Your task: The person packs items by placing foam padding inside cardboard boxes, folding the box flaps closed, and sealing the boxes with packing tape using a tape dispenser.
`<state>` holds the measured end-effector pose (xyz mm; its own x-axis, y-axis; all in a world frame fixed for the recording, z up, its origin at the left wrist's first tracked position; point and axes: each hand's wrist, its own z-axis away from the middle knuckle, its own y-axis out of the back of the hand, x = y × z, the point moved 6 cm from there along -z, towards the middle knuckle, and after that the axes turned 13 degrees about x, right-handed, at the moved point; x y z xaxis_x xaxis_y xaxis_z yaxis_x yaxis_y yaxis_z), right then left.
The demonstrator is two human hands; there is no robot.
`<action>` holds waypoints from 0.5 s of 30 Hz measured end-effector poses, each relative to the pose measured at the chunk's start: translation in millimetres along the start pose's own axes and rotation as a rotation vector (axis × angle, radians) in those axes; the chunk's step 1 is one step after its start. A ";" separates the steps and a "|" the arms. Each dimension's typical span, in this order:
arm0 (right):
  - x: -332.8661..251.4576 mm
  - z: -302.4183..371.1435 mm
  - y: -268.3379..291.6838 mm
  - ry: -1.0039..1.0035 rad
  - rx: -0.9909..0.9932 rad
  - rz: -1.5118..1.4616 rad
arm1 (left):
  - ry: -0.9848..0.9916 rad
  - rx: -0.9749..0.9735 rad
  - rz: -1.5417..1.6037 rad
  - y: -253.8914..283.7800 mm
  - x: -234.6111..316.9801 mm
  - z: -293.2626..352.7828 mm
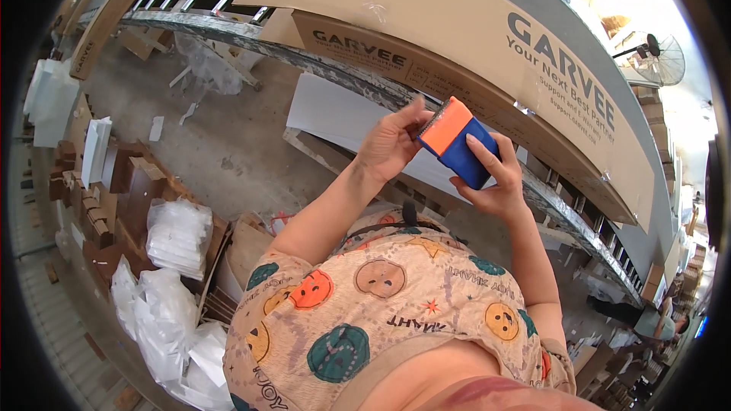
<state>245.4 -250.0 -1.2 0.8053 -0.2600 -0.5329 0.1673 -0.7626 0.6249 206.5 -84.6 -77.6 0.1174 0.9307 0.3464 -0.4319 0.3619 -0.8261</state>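
My right hand (499, 175) is wrapped round the blue part of an orange-and-blue tape dispenser (453, 137). A toothed dark edge runs along the dispenser's upper left side. Close against that edge is my left hand (392, 138), its thumb raised and apart from the fingers. Some of the left fingertips are hidden by the dispenser, so I cannot tell whether they touch it. Just beyond both hands lies a long brown carton (487, 38) with dark print, its broad face tilted toward me.
The carton rests along a roller conveyor (320, 68). A white board (343, 110) shows beneath it. At left are clear plastic-wrapped bundles (179, 236) and brown cardboard pieces (141, 190). A fan (659, 59) stands far right, and another person (656, 325) is at lower right.
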 end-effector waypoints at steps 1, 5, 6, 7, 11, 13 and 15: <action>1.0 1.4 -0.5 0.006 -0.003 0.003 | -0.025 0.017 -0.039 2.6 -2.8 -4.0; -4.5 -5.8 -0.4 0.059 -0.003 0.057 | -0.083 0.034 -0.148 4.0 1.0 -5.7; -4.6 -7.2 0.1 0.061 -0.008 0.055 | -0.086 0.036 -0.144 6.1 0.5 -7.0; -5.3 -10.0 1.5 0.075 0.001 0.047 | -0.069 0.008 -0.098 6.2 0.6 -9.3; -8.6 -18.3 5.7 0.094 -0.006 0.057 | 0.048 -0.047 0.158 1.2 6.4 -7.4; -9.2 -23.6 5.0 0.093 -0.018 0.047 | 0.032 -0.052 0.101 -2.5 15.8 -3.5; -10.6 -29.6 6.2 0.096 -0.029 0.038 | 0.013 -0.060 0.043 -4.0 18.9 -2.7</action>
<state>254.8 -234.5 25.2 0.8617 -0.2299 -0.4524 0.1507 -0.7354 0.6606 212.9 -68.3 -68.9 0.1122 0.9459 0.3046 -0.3826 0.3240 -0.8652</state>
